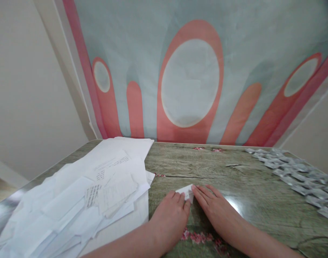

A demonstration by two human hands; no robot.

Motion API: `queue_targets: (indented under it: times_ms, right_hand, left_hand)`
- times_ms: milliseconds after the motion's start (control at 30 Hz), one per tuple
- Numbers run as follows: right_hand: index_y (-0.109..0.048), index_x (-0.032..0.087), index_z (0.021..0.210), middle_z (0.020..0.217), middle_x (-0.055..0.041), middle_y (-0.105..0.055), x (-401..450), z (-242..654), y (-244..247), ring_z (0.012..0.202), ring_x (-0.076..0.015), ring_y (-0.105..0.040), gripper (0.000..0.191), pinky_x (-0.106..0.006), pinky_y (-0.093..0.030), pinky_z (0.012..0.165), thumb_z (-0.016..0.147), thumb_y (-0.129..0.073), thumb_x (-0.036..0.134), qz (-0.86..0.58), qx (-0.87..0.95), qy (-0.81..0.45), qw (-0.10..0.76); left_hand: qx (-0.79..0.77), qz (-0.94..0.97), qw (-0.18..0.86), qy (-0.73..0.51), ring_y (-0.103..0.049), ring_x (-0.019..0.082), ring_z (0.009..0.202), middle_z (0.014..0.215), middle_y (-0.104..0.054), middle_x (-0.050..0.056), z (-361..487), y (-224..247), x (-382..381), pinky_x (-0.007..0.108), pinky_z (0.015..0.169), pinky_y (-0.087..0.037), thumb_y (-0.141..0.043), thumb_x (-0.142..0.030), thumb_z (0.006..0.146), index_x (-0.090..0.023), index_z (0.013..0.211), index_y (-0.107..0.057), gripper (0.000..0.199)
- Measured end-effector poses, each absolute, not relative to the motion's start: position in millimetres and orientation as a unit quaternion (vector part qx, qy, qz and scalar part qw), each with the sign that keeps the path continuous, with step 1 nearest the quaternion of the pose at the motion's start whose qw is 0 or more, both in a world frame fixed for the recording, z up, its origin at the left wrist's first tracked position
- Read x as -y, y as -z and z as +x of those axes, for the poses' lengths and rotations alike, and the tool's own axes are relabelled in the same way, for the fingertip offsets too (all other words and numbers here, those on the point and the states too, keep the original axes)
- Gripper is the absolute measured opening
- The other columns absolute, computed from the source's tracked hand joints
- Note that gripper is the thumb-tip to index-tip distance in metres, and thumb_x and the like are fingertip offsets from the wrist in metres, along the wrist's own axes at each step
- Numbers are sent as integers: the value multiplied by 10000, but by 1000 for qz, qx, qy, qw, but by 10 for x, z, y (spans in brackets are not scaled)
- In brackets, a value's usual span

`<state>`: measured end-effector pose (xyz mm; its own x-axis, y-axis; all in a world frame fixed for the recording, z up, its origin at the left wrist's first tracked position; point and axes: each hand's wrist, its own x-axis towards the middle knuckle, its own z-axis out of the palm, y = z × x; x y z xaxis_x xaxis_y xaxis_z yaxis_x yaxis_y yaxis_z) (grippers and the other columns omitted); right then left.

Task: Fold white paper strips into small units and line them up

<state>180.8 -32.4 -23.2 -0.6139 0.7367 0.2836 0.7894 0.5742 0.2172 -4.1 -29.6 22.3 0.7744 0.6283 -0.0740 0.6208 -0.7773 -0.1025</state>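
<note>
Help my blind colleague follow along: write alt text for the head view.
A person's left hand and right hand touch a small white paper on a wood-patterned table. Loose papers lie to the left, rows of greyish pieces to the right.

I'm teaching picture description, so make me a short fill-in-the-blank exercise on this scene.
The left hand touches a small white piece of ____.
Loose sheets lie heaped to the ____ of that hand.
Beyond the right hand, rows of greyish pieces lie on the ____ side of the table.

Missing words: paper; left; right.
</note>
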Motion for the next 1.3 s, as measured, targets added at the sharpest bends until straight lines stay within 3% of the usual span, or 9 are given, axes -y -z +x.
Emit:
queue_targets:
  times_ms: [200,633,800,900,1067,1300]
  right_hand:
    - [-502,149,1218,1290,-72,-510,319,1825,220,1153,-215,-481,525,-448,-376,972,743,-339,-4,-446,884,117,72]
    - [-507,133,1222,1302,-79,-494,318,1831,200,1156,-228,-479,538,-460,-383,967,725,-357,-7,-447,886,114,52]
    - [-497,135,1230,1292,-81,-506,321,1820,241,1146,-226,-485,556,-458,-391,956,710,-368,-15,-444,884,129,73]
    - [-509,130,1217,1274,-96,-522,311,1817,271,1134,-235,-492,523,-459,-396,948,727,-386,-6,-438,884,140,86]
    - [-519,121,1208,1253,-114,-536,289,1828,289,1103,-233,-504,488,-432,-390,951,744,-423,4,-440,883,126,105]
    - [-600,192,1086,1097,-59,-609,304,1810,227,1007,-193,-531,410,-380,-389,930,746,-465,7,-463,864,33,193]
  left_hand:
    - [359,-928,34,-91,-478,316,1126,1256,-479,231,-23,-260,351,422,943,-354,-547,-263,800,-61,1243,-463,494]
    - [395,-913,28,-100,-506,303,1107,1234,-491,250,-33,-275,399,410,921,-384,-466,-206,844,-47,1241,-457,428]
    - [379,-923,8,-66,-574,287,959,1042,-612,195,-52,-347,305,406,819,-438,-513,-185,794,-65,1190,-488,414]
    - [411,-911,-22,-4,-598,230,796,833,-649,99,-91,-328,170,372,760,-442,-420,-199,869,-144,1023,-579,228]
    - [486,-859,-82,136,-524,210,926,941,-565,48,-180,-167,-38,324,816,-407,-542,-393,822,-188,934,-587,238]
    - [507,-834,-138,168,-505,213,892,906,-531,28,-217,-48,-96,325,792,-391,-673,-388,703,-183,878,-566,290]
